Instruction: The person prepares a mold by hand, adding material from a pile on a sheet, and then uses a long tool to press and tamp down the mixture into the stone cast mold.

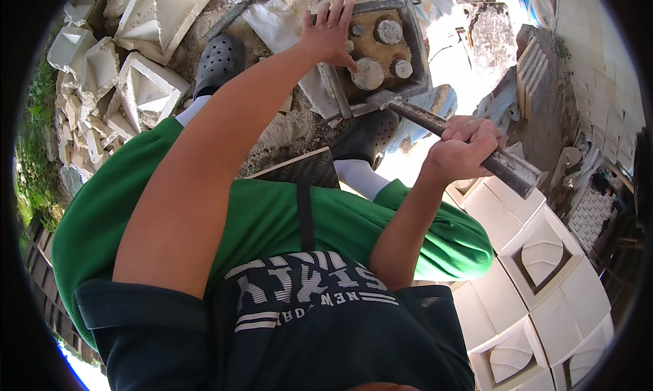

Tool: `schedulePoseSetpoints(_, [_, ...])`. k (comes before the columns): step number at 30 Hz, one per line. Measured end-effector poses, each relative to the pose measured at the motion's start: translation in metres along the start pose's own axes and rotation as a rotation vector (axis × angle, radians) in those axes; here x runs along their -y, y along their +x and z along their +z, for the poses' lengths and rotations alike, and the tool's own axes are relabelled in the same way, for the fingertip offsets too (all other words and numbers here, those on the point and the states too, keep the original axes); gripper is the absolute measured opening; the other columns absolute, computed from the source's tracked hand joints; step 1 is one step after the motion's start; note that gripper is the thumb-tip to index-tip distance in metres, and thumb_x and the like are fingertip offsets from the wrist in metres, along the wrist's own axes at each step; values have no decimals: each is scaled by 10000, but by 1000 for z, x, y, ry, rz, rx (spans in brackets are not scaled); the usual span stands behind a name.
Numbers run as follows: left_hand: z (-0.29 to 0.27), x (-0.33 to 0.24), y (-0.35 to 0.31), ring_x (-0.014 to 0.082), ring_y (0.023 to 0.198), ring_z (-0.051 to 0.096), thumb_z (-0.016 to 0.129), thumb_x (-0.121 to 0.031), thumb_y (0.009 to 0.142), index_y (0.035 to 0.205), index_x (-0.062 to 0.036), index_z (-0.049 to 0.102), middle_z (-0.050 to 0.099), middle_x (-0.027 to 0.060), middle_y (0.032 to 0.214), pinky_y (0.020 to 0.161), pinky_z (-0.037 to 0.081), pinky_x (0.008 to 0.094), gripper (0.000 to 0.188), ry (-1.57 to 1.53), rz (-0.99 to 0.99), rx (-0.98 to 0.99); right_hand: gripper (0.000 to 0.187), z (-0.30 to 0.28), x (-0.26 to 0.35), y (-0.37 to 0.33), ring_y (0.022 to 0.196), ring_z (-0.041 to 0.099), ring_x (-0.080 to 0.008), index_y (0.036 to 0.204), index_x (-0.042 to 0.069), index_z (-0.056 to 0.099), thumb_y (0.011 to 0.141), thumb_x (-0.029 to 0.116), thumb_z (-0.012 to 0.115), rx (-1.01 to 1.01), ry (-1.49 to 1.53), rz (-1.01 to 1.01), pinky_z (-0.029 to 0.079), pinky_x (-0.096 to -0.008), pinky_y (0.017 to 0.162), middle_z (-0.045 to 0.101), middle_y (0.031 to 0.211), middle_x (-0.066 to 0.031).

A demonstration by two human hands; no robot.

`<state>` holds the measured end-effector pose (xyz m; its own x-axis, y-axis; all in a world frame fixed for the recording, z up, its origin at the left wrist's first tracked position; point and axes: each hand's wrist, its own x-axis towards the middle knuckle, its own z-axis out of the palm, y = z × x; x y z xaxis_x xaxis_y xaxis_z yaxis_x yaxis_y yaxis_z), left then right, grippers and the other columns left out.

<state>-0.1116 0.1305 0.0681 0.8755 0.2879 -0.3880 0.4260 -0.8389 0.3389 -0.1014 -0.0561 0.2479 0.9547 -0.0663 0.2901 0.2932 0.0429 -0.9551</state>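
My left hand [328,37] is spread at the left side of a wooden box frame [335,91], its fingers apart and its thumb close to a pale round disc [368,74]. Brown sand-like material [373,45] fills the frame, with several round pale pieces set in it, among them a larger one [389,31] toward the far side. My right hand [469,146] is closed round a long, thick, dust-covered bar [507,170]. The bar slants down to the left, and its narrower, flat-looking end [384,100] lies at the frame's near edge.
Broken white cast pieces [151,95] are heaped at the left. Cream moulded blocks [517,282] stand in rows at the right. A dark board [299,170] lies between my legs, and my grey clogs [367,136] are beside the frame. Slats [530,74] lean farther right.
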Motion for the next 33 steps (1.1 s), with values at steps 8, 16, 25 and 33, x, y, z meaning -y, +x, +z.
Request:
schedulePoseSetpoints(8, [0,-1,2,341,1470,110,827,-635,508,1543,-151,-43,56,106,1612,1120,154,626,1436,-3,14,-38,244,16,-19,23,387,394,-122,647,94,355,841,12,479,-110,-174,108,379,-278,431,377,462,-11])
schedulePoseSetpoints(16, [-6,-7,2,353,1472,82,822,-629,515,1541,-142,-65,21,112,1614,1124,135,624,1441,-8,10,13,232,-1,-44,36,475,433,-67,851,99,364,826,-44,545,-140,-73,37,394,-228,401,468,648,-7])
schedulePoseSetpoints(25, [-3,1,3,351,1473,70,827,-634,493,1537,-134,-77,14,117,1610,1107,130,653,1468,-10,3,8,272,-21,30,46,332,234,-131,634,141,310,874,171,432,236,165,35,261,-305,369,287,432,-16])
schedulePoseSetpoints(33, [8,9,-13,338,1476,62,738,-667,640,1527,-46,83,89,145,1596,1161,118,558,1265,62,136,-214,179,-24,22,32,339,288,-134,725,87,379,882,144,441,308,254,-89,278,-281,347,350,458,-39])
